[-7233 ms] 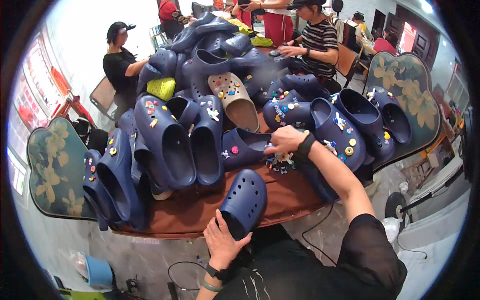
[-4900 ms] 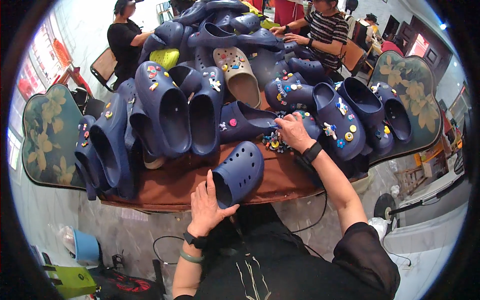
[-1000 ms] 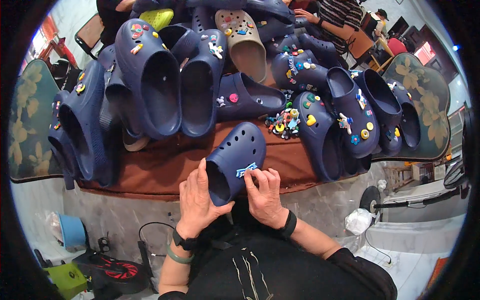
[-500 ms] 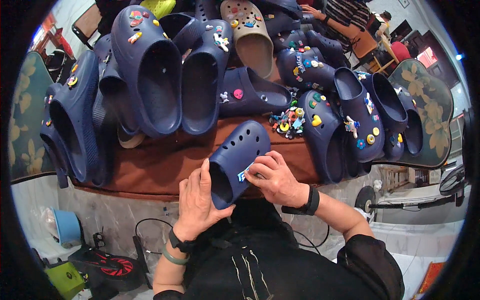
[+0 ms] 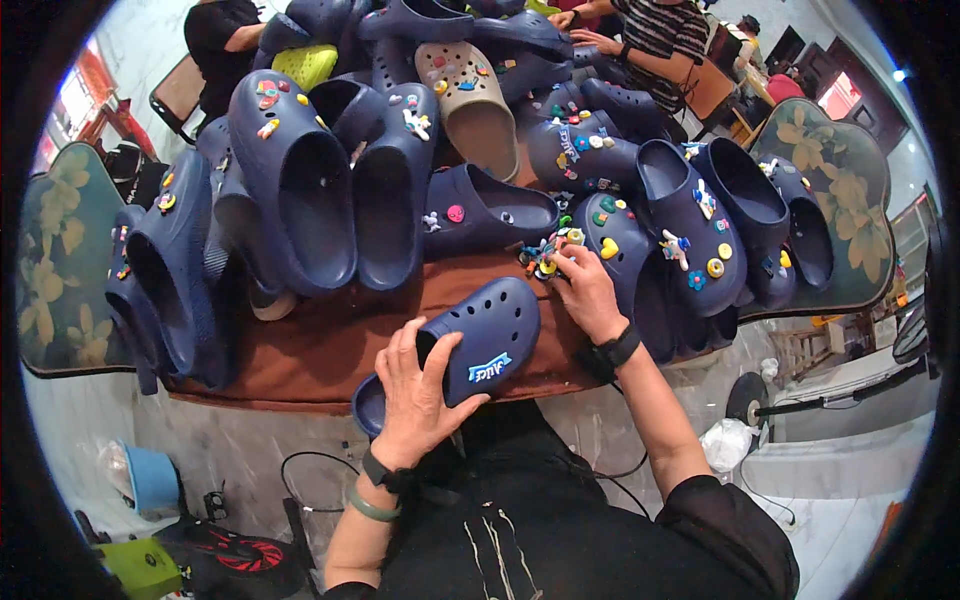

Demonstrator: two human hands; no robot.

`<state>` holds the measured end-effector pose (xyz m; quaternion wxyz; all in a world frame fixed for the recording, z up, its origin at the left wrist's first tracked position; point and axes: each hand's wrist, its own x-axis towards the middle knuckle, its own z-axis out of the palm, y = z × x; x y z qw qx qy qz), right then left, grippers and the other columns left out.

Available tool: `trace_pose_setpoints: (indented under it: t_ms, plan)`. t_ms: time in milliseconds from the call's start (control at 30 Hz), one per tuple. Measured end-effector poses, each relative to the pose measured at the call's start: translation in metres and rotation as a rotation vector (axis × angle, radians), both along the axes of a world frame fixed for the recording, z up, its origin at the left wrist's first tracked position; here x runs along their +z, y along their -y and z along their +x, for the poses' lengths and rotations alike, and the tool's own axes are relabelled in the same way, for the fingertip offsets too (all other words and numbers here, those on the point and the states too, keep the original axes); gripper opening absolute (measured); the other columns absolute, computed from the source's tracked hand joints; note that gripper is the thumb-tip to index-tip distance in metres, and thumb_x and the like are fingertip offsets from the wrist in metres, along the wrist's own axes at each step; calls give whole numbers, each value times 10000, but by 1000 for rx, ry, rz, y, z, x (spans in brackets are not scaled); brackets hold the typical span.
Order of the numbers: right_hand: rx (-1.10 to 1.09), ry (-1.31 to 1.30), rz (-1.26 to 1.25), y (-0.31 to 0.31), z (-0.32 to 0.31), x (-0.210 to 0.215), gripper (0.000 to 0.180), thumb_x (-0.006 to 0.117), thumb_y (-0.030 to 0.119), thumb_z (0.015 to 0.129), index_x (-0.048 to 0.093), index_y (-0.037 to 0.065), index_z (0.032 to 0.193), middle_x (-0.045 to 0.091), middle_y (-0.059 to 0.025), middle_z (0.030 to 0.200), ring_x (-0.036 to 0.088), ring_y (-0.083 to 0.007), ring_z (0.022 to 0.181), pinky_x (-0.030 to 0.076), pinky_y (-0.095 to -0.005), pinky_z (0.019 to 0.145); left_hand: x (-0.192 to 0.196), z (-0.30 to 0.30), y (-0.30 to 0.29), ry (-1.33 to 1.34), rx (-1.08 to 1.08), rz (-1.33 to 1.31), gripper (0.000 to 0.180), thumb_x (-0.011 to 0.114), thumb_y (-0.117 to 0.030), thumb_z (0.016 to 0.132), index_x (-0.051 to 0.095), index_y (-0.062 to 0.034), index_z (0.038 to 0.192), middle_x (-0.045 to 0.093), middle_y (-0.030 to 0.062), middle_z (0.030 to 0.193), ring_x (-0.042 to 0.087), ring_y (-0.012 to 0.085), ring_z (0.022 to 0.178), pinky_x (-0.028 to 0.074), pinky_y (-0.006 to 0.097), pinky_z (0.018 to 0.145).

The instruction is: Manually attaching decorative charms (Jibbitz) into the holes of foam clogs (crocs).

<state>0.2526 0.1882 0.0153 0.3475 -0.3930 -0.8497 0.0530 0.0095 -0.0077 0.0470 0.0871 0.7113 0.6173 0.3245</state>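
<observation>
Right hand [image 5: 585, 290] gone from the clog [image 5: 470, 345] to the charm pile [image 5: 545, 255], fingers pinching there; which charm, cannot tell. Left hand [image 5: 415, 400] wrapped around the clog at table edge [image 5: 300, 370]. One charm on, many holes bare.

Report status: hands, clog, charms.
Left hand grips navy clog at table edge. Right hand in the charm pile. Decorated clogs crowd the table.

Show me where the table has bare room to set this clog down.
Bare brown table shows only along the near edge, left of the held clog, below the big navy clogs. Right, by the charm pile, it is crowded.
</observation>
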Motion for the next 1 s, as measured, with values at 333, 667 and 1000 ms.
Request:
trace_pose_setpoints:
  t_ms: [333,667,1000]
  plan:
    - [128,-152,-19,-2,-9,22,165,720,37,819,702,31,983,694,-101,1042,642,-278,995,516,-373,875,-7,6,9,-29,34,246,833,913,-332,580,522,-225,1307,421,180,1372,442,397,1216,352,513,984]
    - [581,-112,-28,49,-65,56,217,740,28,754,699,59,965,688,-86,996,664,-286,921,554,-365,787,-8,6,10,-21,21,254,753,882,-343,629,548,-203,1289,442,170,1364,460,385,1209,360,513,972]
    - [418,-252,-446,62,-79,62,174,674,36,884,701,31,1055,686,-108,1028,632,-256,926,516,-344,825,-9,4,10,12,20,246,759,878,-326,632,546,-201,1303,440,176,1371,457,381,1229,363,508,968]
